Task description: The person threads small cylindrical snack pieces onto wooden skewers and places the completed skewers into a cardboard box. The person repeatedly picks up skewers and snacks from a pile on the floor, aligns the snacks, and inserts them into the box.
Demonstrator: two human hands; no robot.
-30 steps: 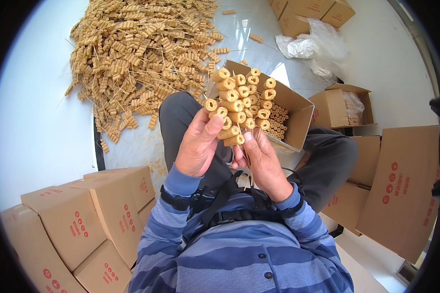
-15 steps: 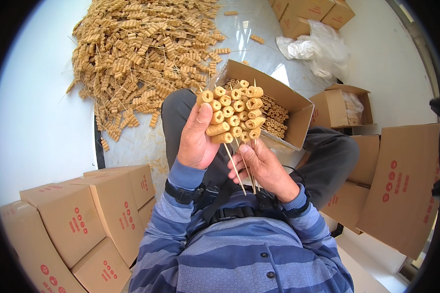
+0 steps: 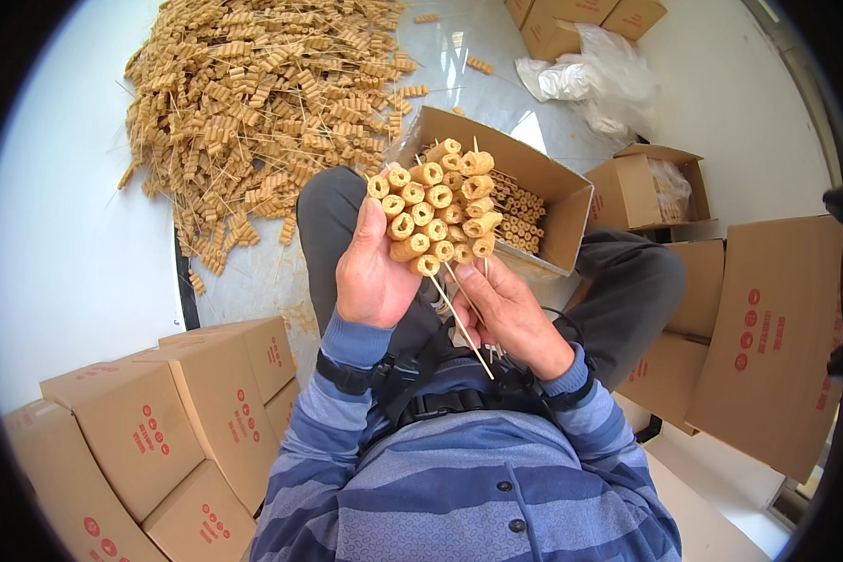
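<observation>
A bundle of skewers (image 3: 421, 214) is up in front of me, each a thin wooden stick with golden-brown, hollow tube-shaped pieces threaded across it. My left hand (image 3: 365, 276) cups the bundle from the left, its thumb along the near side and its fingers hidden behind. Below the tubes, my right hand (image 3: 515, 318) pinches bare stick ends between thumb and fingers. One stick (image 3: 465, 332) slants down past that hand. Just beyond stands an open cardboard box (image 3: 567, 215) with rows of similar skewers (image 3: 523, 217) packed inside.
A large heap of loose skewers (image 3: 262, 103) covers the floor at far left. Closed cartons (image 3: 197, 403) are stacked at near left. More cartons (image 3: 759, 337) stand at right, near a smaller open box (image 3: 623, 192). Clear plastic bags (image 3: 599, 80) lie at the back right.
The right-hand skewers of the bundle now stand slightly apart from the left ones. My right hand has shifted up a little, closer to the tubes. The whole view has moved slightly.
</observation>
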